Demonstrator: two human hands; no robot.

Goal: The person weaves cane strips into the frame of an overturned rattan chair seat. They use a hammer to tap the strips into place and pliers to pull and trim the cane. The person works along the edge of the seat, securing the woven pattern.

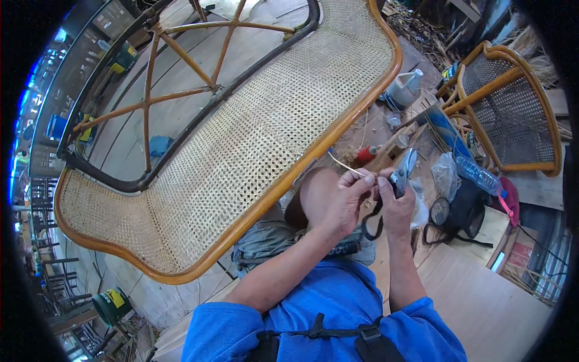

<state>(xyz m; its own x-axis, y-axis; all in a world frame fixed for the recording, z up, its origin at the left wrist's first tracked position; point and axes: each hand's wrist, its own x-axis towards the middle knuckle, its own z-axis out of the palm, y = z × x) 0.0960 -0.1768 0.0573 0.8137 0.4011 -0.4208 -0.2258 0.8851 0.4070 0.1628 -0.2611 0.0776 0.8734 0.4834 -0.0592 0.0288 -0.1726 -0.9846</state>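
Observation:
My left hand [348, 198] pinches a thin pale cane strip [345, 164] between thumb and fingers; its free end points up and left toward the frame. My right hand [398, 208] is closed around a pair of pliers [405, 169] with grey-blue metal showing above the fist. The fingertips of both hands nearly meet, and the strip's end between them is too small to make out. Ahead and to the left lies a large rattan seat frame [338, 136] with orange-brown edging. Woven cane webbing [241, 145] spans it, bordering a dark curved opening crossed by rattan poles [181, 57].
At right stand a white jug [405, 90], a smaller caned rattan piece [512, 114], a clear plastic bottle [476, 175] and a black bag [464, 208]. A red spool-like object [366, 154] lies beyond my hands. A dark green bucket [112, 306] is at lower left.

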